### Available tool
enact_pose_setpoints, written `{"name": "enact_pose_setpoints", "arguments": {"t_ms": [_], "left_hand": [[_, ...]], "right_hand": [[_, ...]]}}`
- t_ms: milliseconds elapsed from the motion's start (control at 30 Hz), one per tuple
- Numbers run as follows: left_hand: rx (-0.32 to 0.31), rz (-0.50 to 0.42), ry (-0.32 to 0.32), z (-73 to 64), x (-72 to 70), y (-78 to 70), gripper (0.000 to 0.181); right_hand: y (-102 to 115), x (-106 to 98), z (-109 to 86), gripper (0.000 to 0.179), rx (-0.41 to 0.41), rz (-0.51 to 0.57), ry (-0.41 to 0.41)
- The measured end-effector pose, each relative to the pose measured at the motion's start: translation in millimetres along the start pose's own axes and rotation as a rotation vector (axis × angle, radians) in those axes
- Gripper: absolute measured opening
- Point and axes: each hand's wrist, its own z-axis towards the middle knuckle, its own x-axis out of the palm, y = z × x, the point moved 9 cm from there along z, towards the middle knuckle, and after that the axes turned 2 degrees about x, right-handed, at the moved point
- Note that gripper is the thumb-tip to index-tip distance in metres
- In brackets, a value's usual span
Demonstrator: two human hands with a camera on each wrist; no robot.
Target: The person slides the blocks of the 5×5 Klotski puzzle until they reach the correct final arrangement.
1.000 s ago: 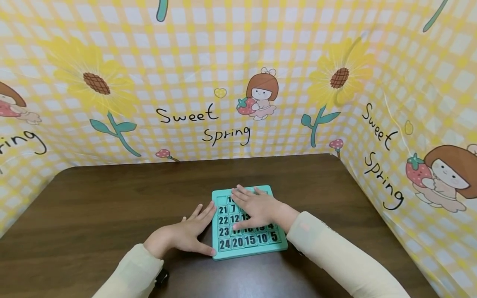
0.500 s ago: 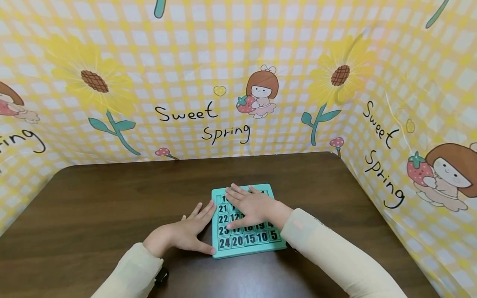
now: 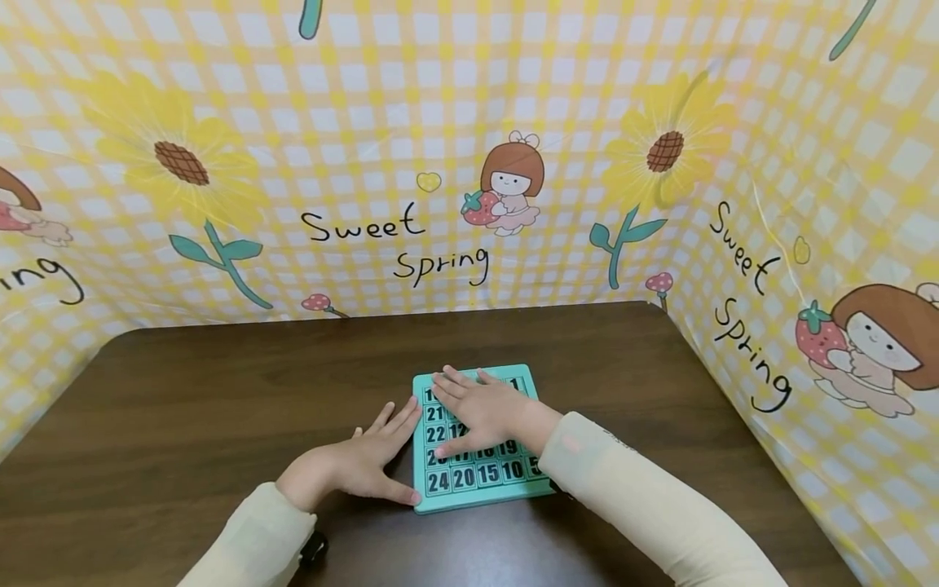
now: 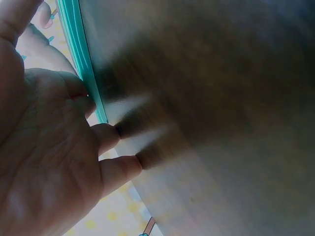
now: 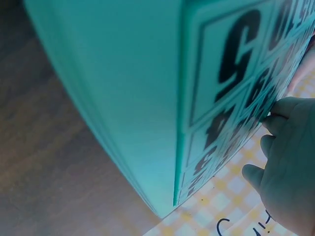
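Note:
A teal number slide puzzle [image 3: 480, 496] lies on the brown table, its square tiles printed with black numbers. My left hand [image 3: 367, 461] is beside its left edge, fingers spread, with the thumb at the near left corner and fingertips at the side. In the left wrist view, the fingertips are by the puzzle's teal side [image 4: 81, 46]. The right hand [image 3: 490, 412] lies spread over the upper and middle tiles, thumb over the left column, hiding many numbers. From the right wrist view, the tile marked 5 [image 5: 239, 51] is close and the right fingers [image 5: 275, 118] touch the tile face.
The wooden table [image 3: 242, 391] spreads around the puzzle. A yellow checked cloth [image 3: 352, 122] with printed flowers and figures stands along the back and right sides. Dark wrist devices, such as the one at the left cuff [image 3: 314, 548], are on both arms.
My right hand has slid left across the puzzle, and the top-row tile beside the vacant upper left cell has moved left into it. The left hand stays at the edge.

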Motion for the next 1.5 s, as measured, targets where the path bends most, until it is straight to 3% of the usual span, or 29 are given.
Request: {"name": "enact_pose_setpoints", "arguments": {"t_ms": [467, 733, 1000, 1500], "left_hand": [[-0.001, -0.003, -0.006, -0.1, 2.0, 0.9, 0.119], [0.006, -0.002, -0.021, 0.5, -0.2, 0.7, 0.119], [0.007, -0.007, -0.019, -0.1, -1.0, 0.6, 0.12], [0.005, -0.01, -0.007, 1.6, -0.4, 0.6, 0.119]], "right_hand": [[-35.0, -0.3, -23.1, 0.096, 0.053, 0.124, -0.014], [-49.1, 2.1, -33.0, 0.096, 0.099, 0.093, -0.008], [-43.9, 6.4, -35.0, 0.097, 0.091, 0.07, 0.007], [-23.3, 2.6, -20.9, 0.098, 0.046, 0.059, 0.01]]}}
